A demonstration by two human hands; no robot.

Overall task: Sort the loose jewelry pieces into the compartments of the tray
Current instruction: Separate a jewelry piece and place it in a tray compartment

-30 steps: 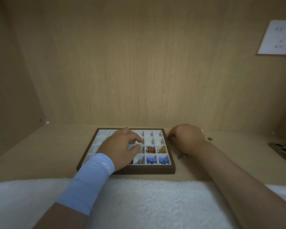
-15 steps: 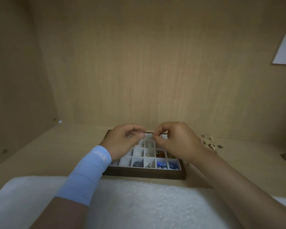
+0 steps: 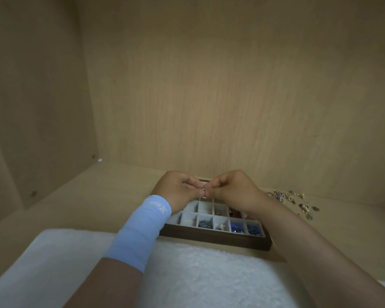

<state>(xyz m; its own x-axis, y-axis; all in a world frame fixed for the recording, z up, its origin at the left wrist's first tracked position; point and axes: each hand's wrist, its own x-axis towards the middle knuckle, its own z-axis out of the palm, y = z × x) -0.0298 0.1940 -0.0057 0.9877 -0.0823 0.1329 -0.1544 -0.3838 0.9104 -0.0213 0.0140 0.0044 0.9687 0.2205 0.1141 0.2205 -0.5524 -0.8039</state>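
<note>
- You are pinching one small jewelry piece [image 3: 204, 192] between the fingertips of both hands. Your left hand [image 3: 178, 192] is gripping it from the left and your right hand [image 3: 233, 192] from the right, with the fingers curled.
- The piece is hanging in the air above the far rows of the tray [image 3: 216, 240]. The drop is likely running straight down, and neither hand is nearer.
- Its long axis appears to be running up and down, but it is too small to confirm.
- The loose pieces [image 3: 293, 201] are lying on the table just right of the tray, nearer your right hand.
- Your hands and right forearm are covering the far compartments and the tray's right side, so the cell under the piece cannot be told.
- The near row is showing dark, silver and blue contents, but blur is hiding their shapes.
</note>
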